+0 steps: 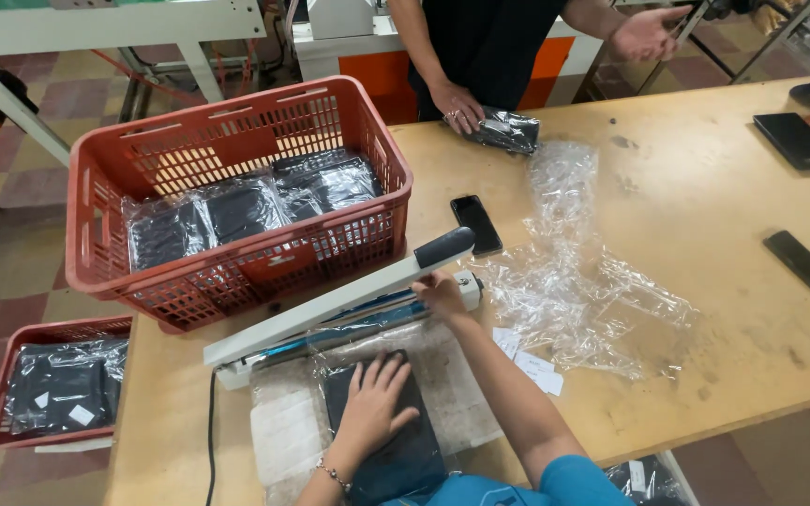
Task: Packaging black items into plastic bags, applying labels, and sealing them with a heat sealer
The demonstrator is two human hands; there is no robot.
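Plastic bag (396, 412) pinned flat by open left hand (372, 405); right hand (441, 292), fingers curled, touches sealer (339, 305) w/ arm up. Keep bag mouth straight, wrinkle-free.

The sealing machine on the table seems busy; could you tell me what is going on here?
The person's left hand presses flat on a black item in a clear bag, while the right hand rests at the heat sealer, its arm raised. Bagged pieces fill the red crate. Across the table, another person's hand rests on a bagged item.
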